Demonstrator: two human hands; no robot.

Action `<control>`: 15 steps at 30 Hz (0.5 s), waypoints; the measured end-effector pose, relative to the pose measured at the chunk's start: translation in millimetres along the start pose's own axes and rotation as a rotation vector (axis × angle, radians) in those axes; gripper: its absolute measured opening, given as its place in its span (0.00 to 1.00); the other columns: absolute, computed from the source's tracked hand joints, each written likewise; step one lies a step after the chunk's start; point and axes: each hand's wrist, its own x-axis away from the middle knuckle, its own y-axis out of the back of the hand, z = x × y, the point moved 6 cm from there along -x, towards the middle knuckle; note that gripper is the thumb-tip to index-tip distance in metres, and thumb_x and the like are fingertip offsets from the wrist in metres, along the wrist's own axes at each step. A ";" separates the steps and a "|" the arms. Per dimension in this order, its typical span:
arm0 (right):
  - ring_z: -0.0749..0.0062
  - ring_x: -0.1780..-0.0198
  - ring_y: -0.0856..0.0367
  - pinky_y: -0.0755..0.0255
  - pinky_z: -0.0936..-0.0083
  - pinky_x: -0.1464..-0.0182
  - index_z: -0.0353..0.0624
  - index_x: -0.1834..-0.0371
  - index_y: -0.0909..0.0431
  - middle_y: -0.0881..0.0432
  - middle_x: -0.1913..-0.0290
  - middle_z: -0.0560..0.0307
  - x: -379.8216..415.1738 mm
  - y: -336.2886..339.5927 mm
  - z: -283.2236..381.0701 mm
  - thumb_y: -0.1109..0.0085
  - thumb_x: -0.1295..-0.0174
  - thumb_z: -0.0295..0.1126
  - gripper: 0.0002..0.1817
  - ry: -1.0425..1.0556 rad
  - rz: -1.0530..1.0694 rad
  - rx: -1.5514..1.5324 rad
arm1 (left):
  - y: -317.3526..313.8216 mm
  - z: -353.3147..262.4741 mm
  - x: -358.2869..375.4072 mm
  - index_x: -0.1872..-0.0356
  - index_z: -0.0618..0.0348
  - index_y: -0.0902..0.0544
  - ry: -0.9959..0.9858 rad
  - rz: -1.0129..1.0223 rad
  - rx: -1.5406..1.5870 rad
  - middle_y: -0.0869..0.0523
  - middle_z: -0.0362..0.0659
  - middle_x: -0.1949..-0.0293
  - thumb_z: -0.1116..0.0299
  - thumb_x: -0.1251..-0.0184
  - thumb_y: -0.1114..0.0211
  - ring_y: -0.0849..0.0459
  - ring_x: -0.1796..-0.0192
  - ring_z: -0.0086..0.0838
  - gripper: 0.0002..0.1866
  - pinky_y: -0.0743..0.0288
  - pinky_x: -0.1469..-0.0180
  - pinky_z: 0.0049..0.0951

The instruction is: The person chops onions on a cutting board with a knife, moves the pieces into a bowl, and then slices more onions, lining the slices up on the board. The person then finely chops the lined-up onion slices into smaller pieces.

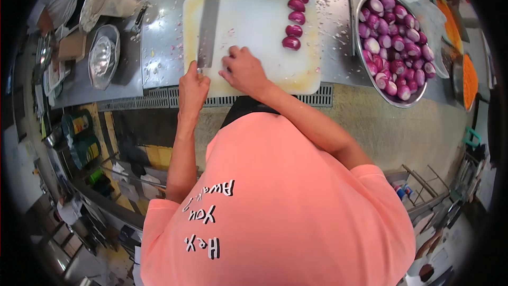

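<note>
The worktop (159, 63) looks of shiny metal, the board (254, 26) smooth plastic, the knife (209, 24) metal, the shirt (296, 201) matt cloth.

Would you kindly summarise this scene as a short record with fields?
Left hand: gripping the knife
Knife: along the board's left side, pointing forward
Right hand: curled, at the near side of the board; grasp unclear
Board: white, on a metal counter
Onion pieces: five, in a row along the board's right side
Bowl: metal, right of the board, holding many red onions
</note>
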 end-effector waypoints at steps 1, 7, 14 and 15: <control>0.52 0.55 0.24 0.23 0.61 0.59 0.43 0.64 0.18 0.22 0.55 0.51 -0.6 -7.3 1.3 0.35 0.46 0.32 0.08 0.050 0.026 0.047 | -1.3 5.2 -1.8 0.58 0.68 0.28 0.061 -0.014 -0.003 0.22 0.58 0.80 0.75 0.41 0.41 0.22 0.76 0.53 0.11 0.29 0.70 0.46; 0.50 0.48 0.26 0.28 0.60 0.47 0.41 0.67 0.17 0.23 0.51 0.49 33.5 24.5 -21.7 0.41 0.55 0.19 0.11 0.079 -0.018 0.087 | -7.3 6.1 -1.2 0.61 0.67 0.30 0.117 0.004 0.031 0.24 0.57 0.81 0.75 0.40 0.42 0.23 0.77 0.54 0.09 0.29 0.70 0.47; 0.52 0.35 0.31 0.38 0.54 0.38 0.44 0.64 0.15 0.22 0.47 0.51 54.5 85.8 -75.1 0.41 0.55 0.17 0.15 0.082 -0.175 0.302 | -1.8 -17.6 4.8 0.55 0.66 0.26 0.054 0.003 -0.049 0.21 0.56 0.80 0.75 0.38 0.42 0.21 0.77 0.49 0.11 0.28 0.69 0.45; 0.52 0.35 0.31 0.38 0.54 0.38 0.44 0.64 0.15 0.22 0.47 0.51 55.6 87.9 -77.1 0.41 0.55 0.17 0.15 0.079 -0.181 0.309 | -2.1 -24.5 6.4 0.52 0.66 0.25 0.067 0.041 -0.029 0.20 0.55 0.79 0.74 0.37 0.42 0.20 0.76 0.48 0.13 0.27 0.68 0.45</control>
